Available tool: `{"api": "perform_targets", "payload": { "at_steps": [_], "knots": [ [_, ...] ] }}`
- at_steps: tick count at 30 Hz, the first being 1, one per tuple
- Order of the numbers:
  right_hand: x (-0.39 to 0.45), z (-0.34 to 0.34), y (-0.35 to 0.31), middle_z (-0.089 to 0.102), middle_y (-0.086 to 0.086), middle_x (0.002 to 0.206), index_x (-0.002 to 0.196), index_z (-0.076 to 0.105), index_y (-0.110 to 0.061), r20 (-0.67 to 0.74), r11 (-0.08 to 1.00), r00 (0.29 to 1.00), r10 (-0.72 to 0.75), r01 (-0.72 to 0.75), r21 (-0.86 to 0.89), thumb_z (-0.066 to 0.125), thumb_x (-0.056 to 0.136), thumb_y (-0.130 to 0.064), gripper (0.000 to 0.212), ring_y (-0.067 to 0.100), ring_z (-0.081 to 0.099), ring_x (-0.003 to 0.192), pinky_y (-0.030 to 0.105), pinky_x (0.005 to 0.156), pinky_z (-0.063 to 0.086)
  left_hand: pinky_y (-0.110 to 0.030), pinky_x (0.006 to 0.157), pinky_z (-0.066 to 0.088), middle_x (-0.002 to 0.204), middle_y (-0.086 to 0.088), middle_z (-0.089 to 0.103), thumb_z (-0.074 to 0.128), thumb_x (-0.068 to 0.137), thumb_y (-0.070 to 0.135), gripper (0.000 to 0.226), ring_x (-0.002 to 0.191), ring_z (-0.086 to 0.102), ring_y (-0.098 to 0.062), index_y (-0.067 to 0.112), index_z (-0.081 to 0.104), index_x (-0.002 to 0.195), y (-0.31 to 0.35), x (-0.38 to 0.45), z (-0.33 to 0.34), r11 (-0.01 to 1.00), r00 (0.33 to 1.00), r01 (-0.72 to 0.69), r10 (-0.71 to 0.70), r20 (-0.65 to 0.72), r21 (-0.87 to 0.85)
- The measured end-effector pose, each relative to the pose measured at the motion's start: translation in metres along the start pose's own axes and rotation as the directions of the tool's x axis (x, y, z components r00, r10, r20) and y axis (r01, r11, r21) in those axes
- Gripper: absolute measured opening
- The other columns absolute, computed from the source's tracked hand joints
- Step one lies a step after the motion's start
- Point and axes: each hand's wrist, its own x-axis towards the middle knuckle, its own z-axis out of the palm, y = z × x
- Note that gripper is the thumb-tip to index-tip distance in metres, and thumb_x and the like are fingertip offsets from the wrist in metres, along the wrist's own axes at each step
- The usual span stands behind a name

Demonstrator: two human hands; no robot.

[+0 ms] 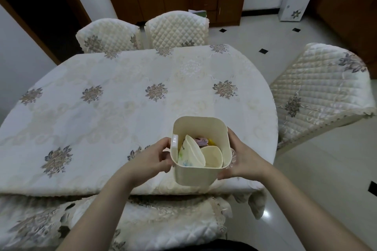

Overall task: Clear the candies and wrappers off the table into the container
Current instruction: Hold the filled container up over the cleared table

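Note:
A cream square container [195,176] is held over the near right part of the table [114,96]. My left hand [152,159] grips its left wall by the small handle. My right hand [241,159] clasps its right wall. Inside the container lie two paper cups [212,158] tipped on their sides, and behind them purple and yellow candy wrappers [203,141]. No candy or wrapper shows on the tablecloth itself.
The table wears a cream cloth with floral motifs. Quilted chairs stand at the far side [175,30], on the right [318,91] and right in front of me [142,222]. Wooden cabinets [216,2] line the far wall; tiled floor on the right.

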Motion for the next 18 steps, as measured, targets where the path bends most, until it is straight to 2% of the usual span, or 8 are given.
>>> {"api": "perform_targets", "payload": {
  "at_steps": [2,4,6,9,11,15,16,18],
  "knots": [
    [-0.001,-0.002,-0.003,0.047,-0.02,0.14,0.147,0.018,-0.044,-0.019,1.0,1.0,-0.01,0.01,0.014,0.096,0.052,-0.034,0.123,0.003,0.048,0.128,0.021,0.094,0.048,-0.035,0.067,0.046,0.079,-0.001,0.059,0.086,0.06,0.035,0.066,0.071,0.053,-0.011,0.043,0.051,0.116,-0.001,0.003,-0.004,0.994,0.999,0.0,-0.004,0.04,0.106],
    [-0.004,-0.002,-0.008,0.046,-0.018,0.141,0.147,0.02,-0.042,-0.04,0.999,0.999,-0.026,0.026,0.018,0.096,0.052,-0.031,0.122,0.005,0.047,0.129,0.016,0.095,0.045,-0.032,0.065,0.051,0.079,0.008,0.061,0.093,0.047,0.053,0.079,0.067,0.053,-0.008,0.053,0.046,0.11,-0.001,0.007,0.001,0.976,1.0,-0.012,0.011,0.002,0.218],
    [-0.009,-0.002,-0.013,0.046,-0.019,0.141,0.145,0.022,-0.043,-0.074,0.999,0.997,-0.031,0.033,0.026,0.096,0.051,-0.03,0.121,0.004,0.046,0.129,0.013,0.096,0.042,-0.033,0.066,0.054,0.088,0.008,0.065,0.091,0.05,0.055,0.074,0.068,0.056,-0.005,0.051,0.045,0.108,0.002,0.012,0.008,0.958,0.996,-0.033,0.056,-0.075,0.284],
    [-0.02,-0.001,-0.018,0.049,-0.022,0.136,0.143,0.025,-0.044,-0.148,0.999,0.989,-0.023,0.026,0.022,0.095,0.05,-0.026,0.118,0.002,0.049,0.125,0.014,0.097,0.042,-0.025,0.065,0.052,0.086,0.013,0.066,0.087,0.054,0.05,0.064,0.069,0.057,-0.004,0.044,0.05,0.105,0.007,0.017,0.017,0.969,0.976,-0.106,0.145,-0.164,0.225],
    [-0.029,-0.003,-0.019,0.051,-0.022,0.132,0.143,0.025,-0.045,-0.2,0.999,0.98,0.015,-0.006,0.047,0.093,0.049,-0.026,0.117,0.002,0.051,0.121,0.017,0.094,0.046,-0.017,0.065,0.048,0.086,0.024,0.064,0.084,0.053,0.046,0.059,0.07,0.057,-0.004,0.041,0.054,0.104,0.011,0.021,0.024,0.971,0.96,-0.183,0.21,-0.186,0.155],
    [-0.053,-0.01,-0.018,0.046,-0.026,0.139,0.144,0.024,-0.048,-0.292,0.999,0.956,0.036,-0.026,0.038,0.089,0.053,-0.028,0.113,-0.003,0.044,0.128,0.007,0.095,0.039,-0.014,0.073,0.046,0.099,0.027,0.062,0.08,0.057,0.048,0.054,0.085,0.06,-0.006,0.041,0.057,0.105,0.016,0.029,0.04,0.945,0.925,-0.303,0.323,-0.202,0.126],
    [-0.059,-0.012,-0.016,0.043,-0.024,0.143,0.145,0.023,-0.048,-0.314,0.999,0.948,0.044,-0.032,0.044,0.088,0.056,-0.028,0.112,-0.001,0.041,0.131,0.009,0.099,0.038,-0.013,0.077,0.045,0.105,0.028,0.062,0.079,0.059,0.049,0.053,0.092,0.06,-0.005,0.044,0.057,0.106,0.016,0.032,0.043,0.938,0.917,-0.324,0.344,-0.204,0.124],
    [-0.071,-0.016,-0.01,0.043,-0.018,0.145,0.143,0.027,-0.049,-0.391,0.996,0.918,0.066,-0.036,0.085,0.084,0.063,-0.027,0.101,0.005,0.042,0.133,0.023,0.105,0.04,-0.013,0.084,0.045,0.112,0.029,0.062,0.077,0.064,0.05,0.052,0.104,0.06,-0.003,0.047,0.057,0.112,0.019,0.037,0.049,0.93,0.906,-0.353,0.368,-0.209,0.102]
  ]
}}
